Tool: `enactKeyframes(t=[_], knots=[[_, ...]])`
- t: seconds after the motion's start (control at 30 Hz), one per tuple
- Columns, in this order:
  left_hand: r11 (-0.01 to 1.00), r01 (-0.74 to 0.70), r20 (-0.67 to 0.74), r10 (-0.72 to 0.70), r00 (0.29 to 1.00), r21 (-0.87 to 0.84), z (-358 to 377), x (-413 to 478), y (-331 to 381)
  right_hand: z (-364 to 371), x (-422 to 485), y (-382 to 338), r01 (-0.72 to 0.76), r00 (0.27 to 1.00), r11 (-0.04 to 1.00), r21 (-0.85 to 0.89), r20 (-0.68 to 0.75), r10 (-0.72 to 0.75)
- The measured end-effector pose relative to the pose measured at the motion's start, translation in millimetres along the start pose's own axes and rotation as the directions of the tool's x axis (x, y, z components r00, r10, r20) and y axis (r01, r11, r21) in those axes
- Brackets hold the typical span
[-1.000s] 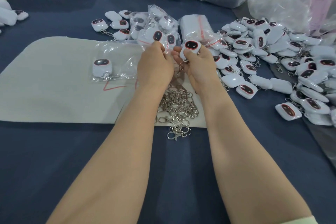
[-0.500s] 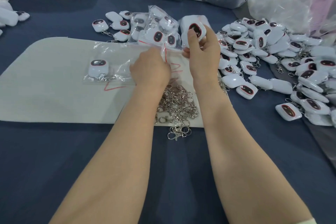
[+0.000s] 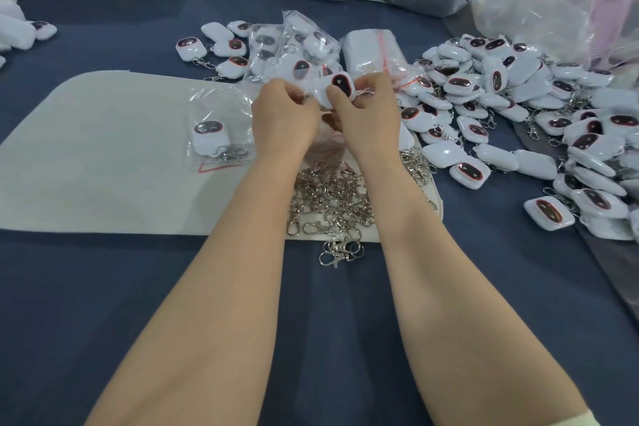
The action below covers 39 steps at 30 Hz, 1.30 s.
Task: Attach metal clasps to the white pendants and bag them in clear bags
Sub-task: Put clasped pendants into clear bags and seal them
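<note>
Left arm: bare from the left hand [image 3: 285,117] down to the frame's lower edge;
Right arm: bare from the right hand [image 3: 366,121] along the forearm;
Clothing: pale cream sleeve [image 3: 575,420]; only its edge shows

Left hand [image 3: 285,117] pinches clear bag [image 3: 317,93], right hand [image 3: 366,117] pendant [image 3: 340,85].

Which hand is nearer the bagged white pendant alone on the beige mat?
Left. Left hand is just right of the bagged white pendant; right hand lies farther right.
</note>
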<state>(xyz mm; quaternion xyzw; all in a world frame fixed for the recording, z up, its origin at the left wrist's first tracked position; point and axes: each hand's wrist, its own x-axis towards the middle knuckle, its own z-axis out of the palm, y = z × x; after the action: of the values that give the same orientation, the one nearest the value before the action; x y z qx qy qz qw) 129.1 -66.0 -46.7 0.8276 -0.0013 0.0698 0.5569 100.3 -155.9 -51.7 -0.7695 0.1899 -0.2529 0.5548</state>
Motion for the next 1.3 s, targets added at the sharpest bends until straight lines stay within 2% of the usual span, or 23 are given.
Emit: enactKeyframes(t=[0.07, 0.23, 0.33, 0.4, 0.53, 0.67, 0.77, 0.87, 0.93, 0.97, 1.07, 1.17, 1.23, 1.3], knots=[[0.999, 0.0, -0.03, -0.001, 1.0, -0.039, -2, 0, 1, 0, 0, 0, -0.006, 1.0, 0.999, -0.033, 0.011, 0.007], [0.986, -0.148, -0.033, 0.151, 0.988, 0.074, -1, -6, 5, 2, 2, -2, 0.041, 0.993, 0.995, -0.088, 0.11, -0.031], [0.967, -0.208, -0.025, 0.214, 0.976, 0.15, -1, -8, 7, 3, 2, -3, 0.052, 0.981, 0.998, -0.042, 0.188, -0.044], [0.963, -0.215, -0.031, 0.223, 0.974, 0.161, -2, -9, 9, 1, 2, -1, 0.036, 0.986, 0.999, -0.01, 0.162, -0.034], [0.968, -0.215, -0.002, 0.217, 0.976, 0.127, -2, -12, 11, -2, 3, 0, -0.037, 0.996, 0.993, 0.114, 0.091, 0.027], [0.99, -0.14, -0.003, 0.14, 0.99, 0.012, -5, -8, 12, -3, 3, -3, 0.057, 0.979, 0.997, -0.044, 0.201, -0.047], [0.986, -0.162, -0.043, 0.161, 0.986, -0.038, -7, -9, 14, -2, 0, -5, 0.068, 0.954, 0.989, -0.132, 0.3, -0.026], [0.97, -0.235, -0.098, 0.229, 0.969, -0.062, -7, -12, 19, -1, -1, -16, 0.03, 0.982, 0.999, 0.012, 0.185, -0.031], [0.957, -0.25, -0.153, 0.228, 0.962, -0.147, -9, -13, 24, 0, -2, -27, 0.066, 0.992, 0.981, 0.18, 0.093, -0.084], [0.946, -0.245, -0.163, 0.213, 0.963, -0.214, -10, -12, 27, 1, -3, -30, 0.055, 0.991, 0.959, 0.279, 0.098, -0.086], [0.89, -0.142, -0.118, 0.1, 0.988, -0.433, -13, -12, 32, 3, -11, -32, -0.141, 0.961, 0.878, 0.457, 0.275, 0.012], [0.775, -0.039, -0.101, -0.032, 0.994, -0.631, -20, -11, 37, 3, -11, -31, -0.192, 0.942, 0.826, 0.53, 0.336, 0.003], [0.653, -0.078, -0.147, -0.051, 0.988, -0.754, -28, -9, 44, 1, -11, -29, -0.183, 0.969, 0.847, 0.499, 0.236, 0.071], [0.549, -0.157, -0.212, -0.038, 0.977, -0.821, -42, -6, 52, -5, -9, -25, -0.092, 0.996, 0.95, 0.299, 0.007, 0.094]])
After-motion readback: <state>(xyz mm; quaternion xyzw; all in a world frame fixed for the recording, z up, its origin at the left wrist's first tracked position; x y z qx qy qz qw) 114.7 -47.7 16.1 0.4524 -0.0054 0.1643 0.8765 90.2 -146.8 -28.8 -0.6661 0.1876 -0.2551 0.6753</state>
